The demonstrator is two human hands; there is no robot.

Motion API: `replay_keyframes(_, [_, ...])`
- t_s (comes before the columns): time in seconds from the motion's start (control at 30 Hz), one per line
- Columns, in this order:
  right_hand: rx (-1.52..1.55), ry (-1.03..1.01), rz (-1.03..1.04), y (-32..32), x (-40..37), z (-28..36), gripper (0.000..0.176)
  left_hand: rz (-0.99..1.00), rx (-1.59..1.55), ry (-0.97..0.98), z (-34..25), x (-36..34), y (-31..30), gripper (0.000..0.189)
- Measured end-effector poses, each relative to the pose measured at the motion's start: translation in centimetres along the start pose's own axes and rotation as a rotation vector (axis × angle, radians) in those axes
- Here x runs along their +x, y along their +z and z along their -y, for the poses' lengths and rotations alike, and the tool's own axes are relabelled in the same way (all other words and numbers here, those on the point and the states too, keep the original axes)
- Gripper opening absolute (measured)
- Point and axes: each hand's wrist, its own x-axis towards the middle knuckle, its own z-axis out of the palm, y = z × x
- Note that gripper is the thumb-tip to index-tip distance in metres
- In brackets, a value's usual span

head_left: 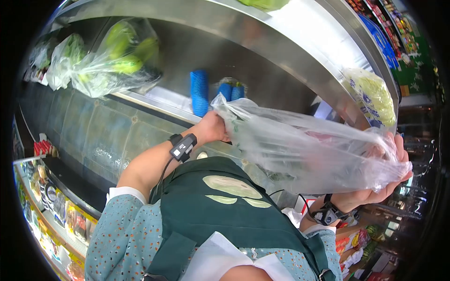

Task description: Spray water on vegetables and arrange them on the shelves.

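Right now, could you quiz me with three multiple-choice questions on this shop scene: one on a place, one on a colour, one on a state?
1. Where do the blue ribbed rolls stand?
A in the metal chiller, behind the left hand
B on the floor
C on a trolley

2. What colour is the cloth apron?
A red
B dark green
C white

3. How is the long clear plastic bag of greens held?
A by one hand
B lying loose on a shelf
C by both hands, one at each end

Answers:
1 A, they show just above that hand.
2 B, green covers the chest.
3 C, the right hand cups one end and the left clasps the other.
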Motion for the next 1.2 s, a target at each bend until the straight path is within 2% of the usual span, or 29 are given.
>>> replay_keyframes(0.07, [-0.064, -0.102, 0.101, -0.6, -0.3, -0.6, 0.080, 0.092, 0.030, 0.002, -1.1, -3.1, -1.1, 0.058])
replay_keyframes(0.1, [0.207, 0.133, 0.031, -0.4, -0.4, -0.6, 0.069, 0.163, 0.053, 0.064, -1.4, -4.4, -2.7, 0.068])
replay_keyframes(0.13, [0.477, 0.373, -0.035, -0.6, -0.4, -0.8, 0.059, 0.155, 0.048, 0.082, -2.4, -6.7, -3.3, 0.068])
replay_keyframes(0.17, [1.251, 0.607, 0.023, -2.3, -0.2, -2.3, 0.045, 0.208, -0.081, 0.091, -3.6, -9.6, -3.3, 0.067])
replay_keyframes(0.2, [1.273, 0.608, 0.034, -1.1, -0.3, -1.3, 0.045, 0.262, -0.209, 0.103, -4.8, -12.1, -4.1, 0.066])
replay_keyframes(0.23, [1.115, 0.716, -0.081, 0.3, -0.4, 0.1, 0.043, 0.621, -0.151, 0.141, -6.0, -13.9, -6.3, 0.064])
replay_keyframes(0.27, [0.951, 0.817, -0.191, 1.6, -0.5, 1.3, 0.040, 0.614, -0.149, 0.166, -6.6, -15.3, -8.1, 0.064])
replay_keyframes(0.3, [1.623, 0.695, 0.253, 1.3, -1.2, -1.2, 0.033, 0.356, -0.020, 0.267, -7.3, -17.4, -8.6, 0.062])
replay_keyframes(0.33, [1.643, 0.694, 0.268, 2.6, -1.7, -0.5, 0.033, 0.094, 0.099, 0.361, -7.9, -19.4, -9.3, 0.060])
replay_keyframes(0.4, [1.633, 0.764, 0.305, 5.4, -2.1, 1.2, 0.029, 0.128, 0.016, 0.355, -8.7, -21.3, -12.4, 0.054])
replay_keyframes(0.47, [1.637, 0.740, 0.382, 8.8, -2.0, 2.9, 0.031, 0.149, 0.151, 0.410, -9.2, -22.8, -15.1, 0.049])
replay_keyframes(0.5, [1.677, 0.788, 0.358, 10.6, -1.7, 3.3, 0.032, 0.028, 0.096, 0.441, -9.1, -24.4, -14.8, 0.041])
replay_keyframes(0.53, [1.711, 0.839, 0.335, 12.2, -1.4, 3.9, 0.034, 0.029, 0.088, 0.455, -9.1, -25.4, -15.8, 0.041])
replay_keyframes(0.57, [1.788, 0.867, 0.447, 13.8, -1.0, 4.7, 0.036, -0.061, 0.139, 0.531, -9.2, -26.2, -16.9, 0.031])
replay_keyframes(0.6, [1.790, 0.861, 0.463, 15.2, -0.7, 5.1, 0.036, -0.150, 0.191, 0.605, -9.4, -27.1, -17.8, 0.023])
replay_keyframes(0.63, [1.736, 0.818, 0.478, 16.6, -0.7, 5.2, 0.035, -0.146, 0.183, 0.614, -9.9, -28.4, -18.3, 0.023])
replay_keyframes(0.67, [1.680, 0.776, 0.489, 17.9, -0.9, 5.5, 0.034, -0.284, 0.348, 0.687, -10.6, -29.8, -18.7, 0.017])
replay_keyframes(0.7, [1.635, 0.823, 0.392, 19.2, -1.1, 6.0, 0.031, -0.425, 0.514, 0.755, -11.3, -31.3, -19.0, 0.011])
replay_keyframes(0.73, [1.634, 0.819, 0.399, 20.2, -1.1, 6.9, 0.031, -0.423, 0.508, 0.759, -12.1, -32.9, -19.3, 0.011])
replay_keyframes(0.8, [1.607, 0.870, 0.320, 22.2, -1.3, 8.6, 0.028, -0.590, 0.810, 1.032, -13.8, -35.8, -19.9, 0.011])
replay_keyframes(0.87, [1.630, 0.840, 0.389, 23.7, -1.4, 10.4, 0.026, -0.580, 0.756, 1.098, -14.8, -38.7, -19.2, 0.012])
replay_keyframes(0.93, [1.457, 0.838, 0.266, 24.8, -1.2, 11.2, 0.027, -0.568, 0.707, 1.164, -16.1, -40.8, -19.3, 0.014])
replay_keyframes(1.0, [1.422, 0.865, 0.232, 25.3, -1.2, 12.7, 0.027, -0.633, 0.978, 1.281, -17.7, -42.3, -19.8, 0.017])
replay_keyframes(1.03, [1.383, 0.888, 0.202, 25.5, -1.1, 13.4, 0.028, -0.746, 1.133, 1.285, -18.3, -43.1, -19.5, 0.018])
replay_keyframes(1.07, [1.385, 0.891, 0.201, 25.6, -1.0, 13.6, 0.028, -0.749, 1.135, 1.283, -19.0, -43.4, -19.5, 0.018])
replay_keyframes(1.13, [1.496, 0.882, 0.264, 25.5, -0.5, 13.4, 0.029, -0.742, 1.074, 1.535, -20.3, -43.7, -19.2, 0.017])
replay_keyframes(1.2, [1.539, 0.889, 0.306, 25.6, -0.1, 13.6, 0.029, -0.676, 1.055, 1.458, -21.4, -45.8, -17.7, 0.017])
